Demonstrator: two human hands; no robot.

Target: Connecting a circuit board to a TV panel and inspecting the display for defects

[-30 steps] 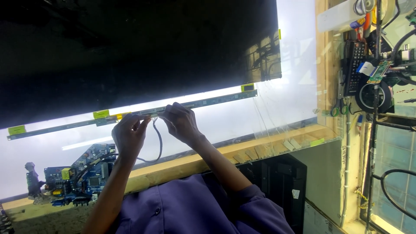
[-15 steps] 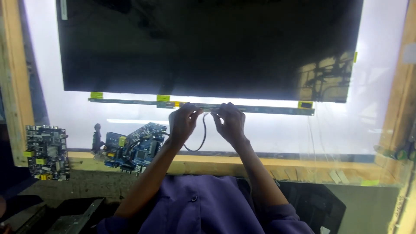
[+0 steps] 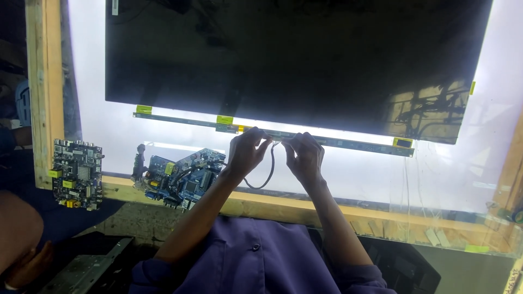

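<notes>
A large black display panel [image 3: 294, 60] lies on a lit white table surface [image 3: 359, 174]. Along its near edge runs a long thin green driver strip [image 3: 348, 142] with yellow tape tabs. My left hand [image 3: 246, 152] and my right hand [image 3: 304, 157] meet at the middle of that strip, fingers pinched on a dark ribbon cable [image 3: 268, 173]. The cable loops down between my hands. Its far end at the strip is hidden by my fingers.
Blue circuit boards [image 3: 182, 177] lie left of my left hand on the wooden frame rail [image 3: 381, 215]. A darker circuit board [image 3: 77, 173] sits at the left frame post. Another person's arm [image 3: 19, 234] shows at the lower left.
The view has swung left and levelled, bringing the circuit boards at the left into sight. My hands have stayed pinched together at the strip's middle.
</notes>
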